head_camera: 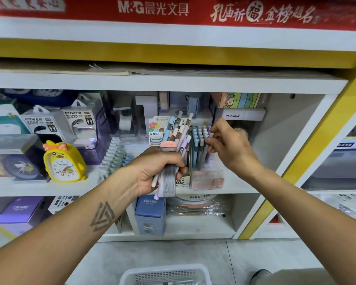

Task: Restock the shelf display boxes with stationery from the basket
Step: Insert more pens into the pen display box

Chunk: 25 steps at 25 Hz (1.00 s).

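My left hand [152,171] grips a bundle of pastel pens [178,132] together with a flat grey pack with a pink top [168,171], held upright in front of the middle shelf. Just right of it stands a display box [206,179] filled with upright blue, grey and lilac pens [199,145]. My right hand [230,142] reaches over that box and its fingertips pinch a pen at the box's right side. A white plastic basket [167,274] sits on the floor at the bottom edge, below my arms.
On the middle shelf [111,188] are a yellow duck alarm clock [63,161], power bank boxes [80,124] and rows of pale pens [113,155]. Blue and purple boxes [150,214] stand on the lower shelf. A yellow upright [308,157] bounds the bay on the right.
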Each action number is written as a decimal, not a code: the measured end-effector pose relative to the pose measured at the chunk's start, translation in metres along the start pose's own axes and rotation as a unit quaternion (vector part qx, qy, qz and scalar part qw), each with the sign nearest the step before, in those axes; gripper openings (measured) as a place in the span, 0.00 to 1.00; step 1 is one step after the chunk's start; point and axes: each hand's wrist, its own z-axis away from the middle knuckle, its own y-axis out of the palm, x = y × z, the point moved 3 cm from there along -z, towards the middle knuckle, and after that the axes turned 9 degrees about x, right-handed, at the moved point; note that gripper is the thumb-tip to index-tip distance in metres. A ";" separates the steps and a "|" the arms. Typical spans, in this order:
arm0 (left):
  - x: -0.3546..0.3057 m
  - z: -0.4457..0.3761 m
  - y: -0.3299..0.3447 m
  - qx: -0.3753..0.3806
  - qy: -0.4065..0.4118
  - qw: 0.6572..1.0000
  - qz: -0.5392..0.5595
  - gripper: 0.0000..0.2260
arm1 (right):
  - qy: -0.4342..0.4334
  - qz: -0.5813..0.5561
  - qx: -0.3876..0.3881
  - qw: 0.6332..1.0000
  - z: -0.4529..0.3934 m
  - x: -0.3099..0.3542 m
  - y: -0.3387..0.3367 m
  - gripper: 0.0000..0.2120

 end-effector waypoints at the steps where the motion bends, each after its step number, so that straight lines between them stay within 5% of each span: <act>1: 0.000 0.000 0.000 0.002 0.000 1.000 0.000 0.09 | -0.012 0.016 0.009 1.000 0.001 0.001 0.000 0.15; 10: -0.001 0.003 -0.001 0.017 0.009 1.000 -0.003 0.13 | -0.027 0.068 0.078 0.994 0.004 0.001 0.005 0.06; 13: 0.000 0.003 0.001 0.017 0.001 1.000 -0.011 0.08 | -0.043 0.120 0.027 0.992 0.001 0.006 0.001 0.07; 15: 0.001 0.002 0.003 0.032 0.000 0.999 -0.017 0.07 | 0.032 -0.067 -0.006 0.997 -0.002 0.010 -0.003 0.06; 18: 0.003 0.001 0.008 0.057 -0.006 0.998 -0.020 0.08 | 0.119 -0.323 0.009 0.939 -0.005 0.017 -0.003 0.08; 25: 0.004 -0.001 0.010 0.065 -0.004 0.998 -0.016 0.08 | 0.150 -0.375 0.154 0.902 0.002 0.025 0.001 0.13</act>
